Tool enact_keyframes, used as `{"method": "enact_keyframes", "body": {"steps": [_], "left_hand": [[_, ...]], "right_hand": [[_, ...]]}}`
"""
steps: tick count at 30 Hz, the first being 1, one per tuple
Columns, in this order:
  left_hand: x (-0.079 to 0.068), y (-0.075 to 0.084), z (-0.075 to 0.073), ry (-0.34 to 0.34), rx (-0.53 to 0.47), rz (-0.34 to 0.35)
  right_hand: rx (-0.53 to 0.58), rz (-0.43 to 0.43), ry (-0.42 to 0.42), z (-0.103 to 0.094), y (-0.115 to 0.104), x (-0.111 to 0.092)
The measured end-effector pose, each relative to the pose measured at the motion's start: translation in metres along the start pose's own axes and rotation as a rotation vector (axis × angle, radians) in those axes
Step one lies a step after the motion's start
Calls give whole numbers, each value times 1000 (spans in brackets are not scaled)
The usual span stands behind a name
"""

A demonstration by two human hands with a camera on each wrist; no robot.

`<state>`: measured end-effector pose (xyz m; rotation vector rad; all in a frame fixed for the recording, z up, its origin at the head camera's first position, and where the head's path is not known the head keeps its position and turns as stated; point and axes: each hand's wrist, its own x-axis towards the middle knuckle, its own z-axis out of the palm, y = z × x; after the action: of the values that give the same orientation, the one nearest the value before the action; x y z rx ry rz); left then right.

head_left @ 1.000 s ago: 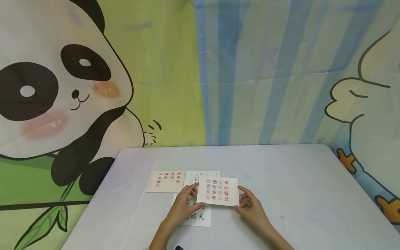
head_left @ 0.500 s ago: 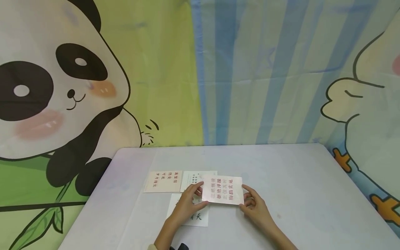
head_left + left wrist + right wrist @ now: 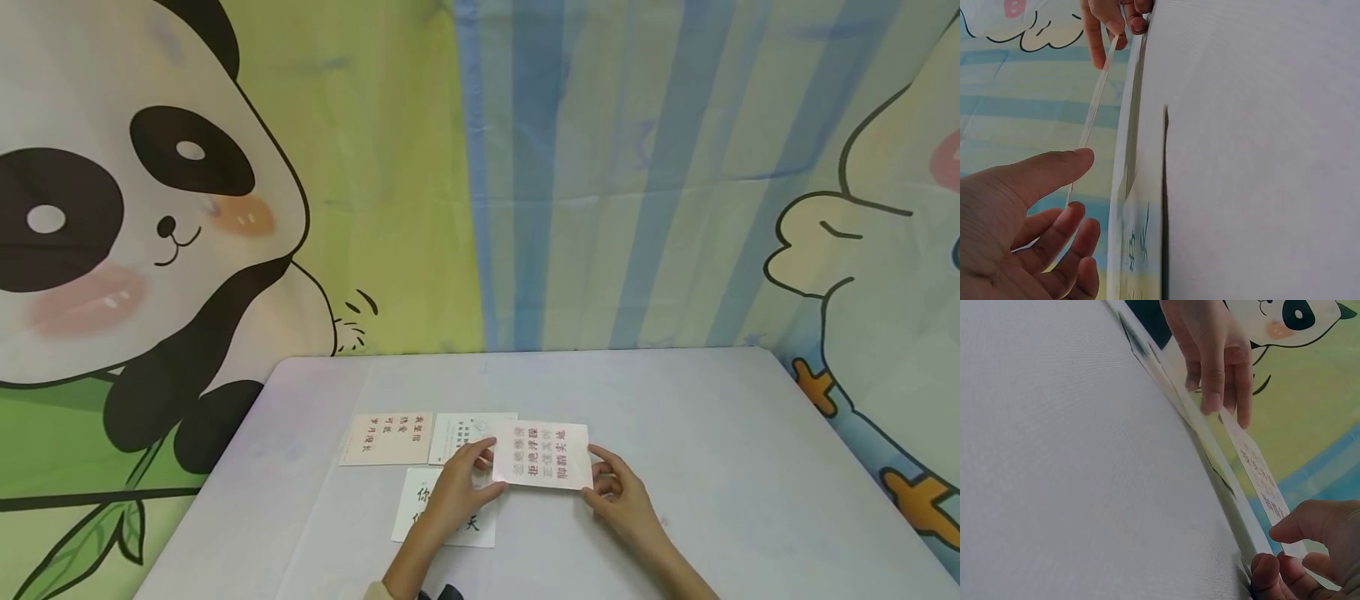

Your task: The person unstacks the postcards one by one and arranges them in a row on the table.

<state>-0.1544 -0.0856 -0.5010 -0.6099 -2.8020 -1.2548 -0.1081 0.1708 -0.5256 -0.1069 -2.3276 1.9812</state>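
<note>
In the head view a pale card (image 3: 542, 454) with red and faint grey characters is held up above the table. My left hand (image 3: 461, 487) pinches its left edge between thumb and fingers, and at the opposite edge my right hand (image 3: 622, 500) does the same. Seen from the left wrist, the card (image 3: 1096, 103) is nearly edge-on, spanning both hands. The right wrist view shows its printed face (image 3: 1257, 475) tilted, with my right thumb on it near the lower end.
Left of the held card lie a pinkish card (image 3: 386, 439) with red characters and a white card (image 3: 453, 437) with small writing. A white card (image 3: 408, 504) with large dark characters is partly hidden behind my left hand. All rest on the pale table (image 3: 675, 400), backed by a printed curtain.
Both hands have carried the card a little to the right, uncovering more of the white cards on the table. The hold has stayed the same, and the head view has shifted slightly.
</note>
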Motion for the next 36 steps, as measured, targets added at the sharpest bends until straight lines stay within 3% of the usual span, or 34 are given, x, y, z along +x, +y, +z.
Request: {"method": "enact_keyframes", "body": {"steps": [12,23,36], "left_hand": [[7,7,15,31,-19,-14],[15,14,23,54,48,-39],[27,15,33,16,-9,-64]], "right_hand": [[14,65,32,-12,2,3],[-3,66,43,-21,2,5],[-43,135,56,-31,5,13]]}}
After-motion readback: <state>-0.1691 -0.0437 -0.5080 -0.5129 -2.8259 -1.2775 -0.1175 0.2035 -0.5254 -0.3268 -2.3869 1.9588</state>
